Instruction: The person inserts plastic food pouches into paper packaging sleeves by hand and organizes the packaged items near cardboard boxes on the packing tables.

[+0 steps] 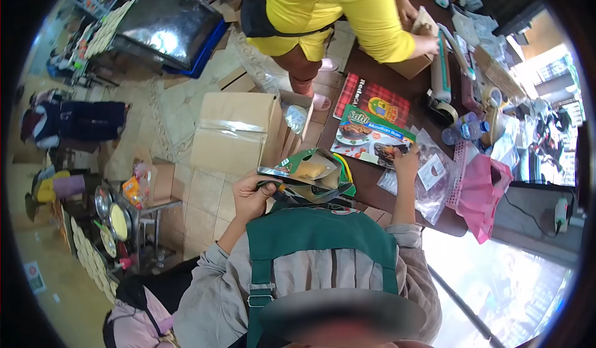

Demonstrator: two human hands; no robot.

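My left hand [251, 196] is closed on the edge of an opened green pouch [313, 171], whose mouth faces up and shows something yellowish inside. A dark object with an orange part lies against the pouch by my left thumb; I cannot make out what it is. My right hand [406, 160] reaches over the dark table [366, 183], its fingers at the right edge of a green and white printed packet [369, 138]. What those fingers hold, if anything, is too small to tell. Beside that wrist lies a clear plastic bag [428, 190] with a white label.
Across the table, a person in yellow [372, 19] handles a cardboard box [413, 66]. A red plaid packet [385, 100], tape roll [442, 113], bottles [472, 131] and a pink bag [484, 193] surround the work spot. A large carton [233, 131] stands on the floor.
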